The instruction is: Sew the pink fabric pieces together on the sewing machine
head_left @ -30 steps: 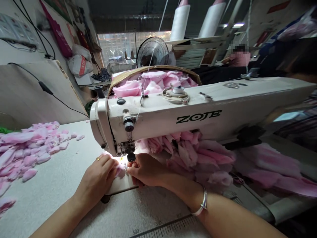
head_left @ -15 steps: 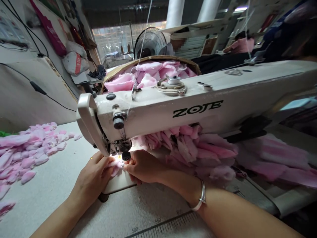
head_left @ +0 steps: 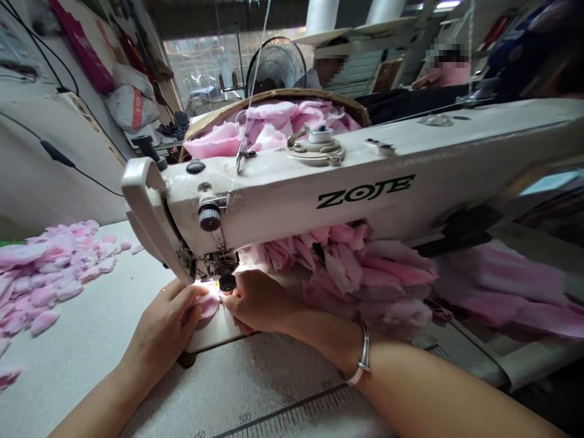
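A small pink fabric piece [head_left: 209, 306] lies under the needle area of the white sewing machine [head_left: 274, 201], lit by its lamp. My left hand [head_left: 166, 322] pinches the piece's left edge between thumb and fingers. On the other side, my right hand [head_left: 255, 301] is closed at the piece's right edge, its fingertips partly hidden behind the black knob [head_left: 227, 282]. Gathered pink fabric [head_left: 342, 267] is bunched behind my right hand, beneath the machine arm.
Loose pink pieces [head_left: 59, 267] are heaped on the table at left. Behind the machine stands a basket [head_left: 210, 118] of pink fabric, with a fan [head_left: 276, 64] beyond. A ruler scale [head_left: 287, 413] runs along the front. Two people sit in the background.
The view has shifted slightly, so the machine sits a little further left and higher. More of the pink piece shows between my hands; both keep their hold beside the needle.
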The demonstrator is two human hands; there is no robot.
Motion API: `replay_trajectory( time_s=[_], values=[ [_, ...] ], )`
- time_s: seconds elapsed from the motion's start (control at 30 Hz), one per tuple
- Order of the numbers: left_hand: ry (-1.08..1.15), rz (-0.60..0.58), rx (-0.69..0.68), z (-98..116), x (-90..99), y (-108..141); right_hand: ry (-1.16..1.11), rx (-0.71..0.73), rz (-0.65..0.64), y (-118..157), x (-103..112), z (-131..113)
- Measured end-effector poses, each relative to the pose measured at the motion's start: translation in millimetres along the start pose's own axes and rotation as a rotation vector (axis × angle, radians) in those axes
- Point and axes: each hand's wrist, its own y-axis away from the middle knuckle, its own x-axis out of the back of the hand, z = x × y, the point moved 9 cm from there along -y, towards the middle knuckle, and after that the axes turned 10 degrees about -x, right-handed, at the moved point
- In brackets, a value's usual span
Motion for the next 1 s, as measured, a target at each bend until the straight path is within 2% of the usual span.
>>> replay_trajectory(
  time_s=[0.27, 0.47, 0.73, 1.0],
  values=[
    [-0.089, -0.021, -0.086, 17, 1.6, -1, 0.036, -0.048, -0.018, 0, -5, 4],
    [-0.119, -0.020, -0.251, 36, 4.7, -3, 0.040, -0.045, -0.034, -2, -3, 1],
    [-0.115, -0.113, -0.195, 31, -1.2, 2, -0.188, -0.065, -0.117, -4, -7, 15],
    [-0.145, -0.141, -0.250, 29, -10.1, 5, -0.134, -0.145, -0.048, -5, -5, 14]
  ],
)
